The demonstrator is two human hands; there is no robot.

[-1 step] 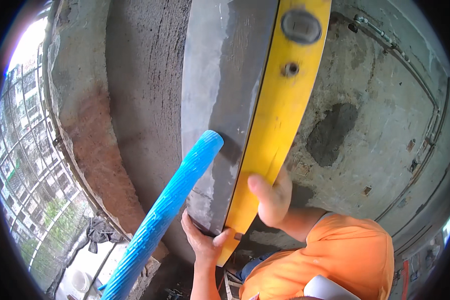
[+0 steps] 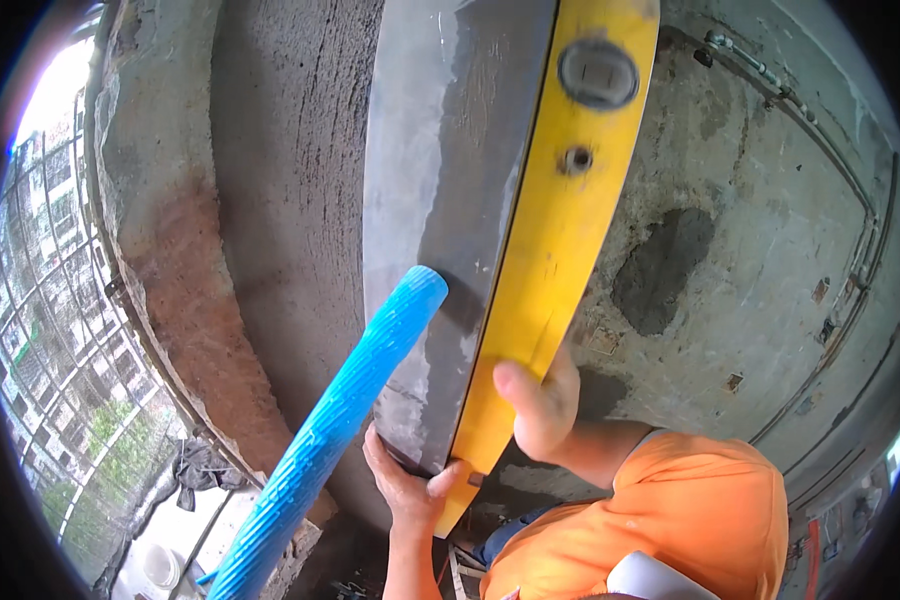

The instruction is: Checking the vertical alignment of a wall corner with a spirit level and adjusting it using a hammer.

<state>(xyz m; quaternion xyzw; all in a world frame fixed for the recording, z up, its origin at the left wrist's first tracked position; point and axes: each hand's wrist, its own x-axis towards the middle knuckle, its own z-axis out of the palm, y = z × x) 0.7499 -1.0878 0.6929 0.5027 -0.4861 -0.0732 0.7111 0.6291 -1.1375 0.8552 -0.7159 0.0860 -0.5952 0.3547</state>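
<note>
A long grey straightedge board (image 2: 410,180), smeared with paler plaster, stands against the wall. Laid along its right side is a yellow spirit level (image 2: 550,245) with an oval vial window near the top. My left hand (image 2: 410,490) is closed around the board's lower end, its thumb close to the bottom of the level. Higher up, my right hand (image 2: 545,410) grips the level's right edge, thumb on its face; the other fingers are hidden behind. A blue ridged tube (image 2: 335,415) slants in from the lower left and hides part of the board.
Rough grey plaster (image 2: 290,200) covers the wall left of the board. Beyond it are a broken reddish edge (image 2: 205,280) and a barred window (image 2: 60,350). A white bucket (image 2: 160,565) sits at lower left. Pipes (image 2: 830,140) run along the right wall.
The spirit level has slid slightly downward along the board; its vial window and hole sit lower. Both hands stay in nearly the same places.
</note>
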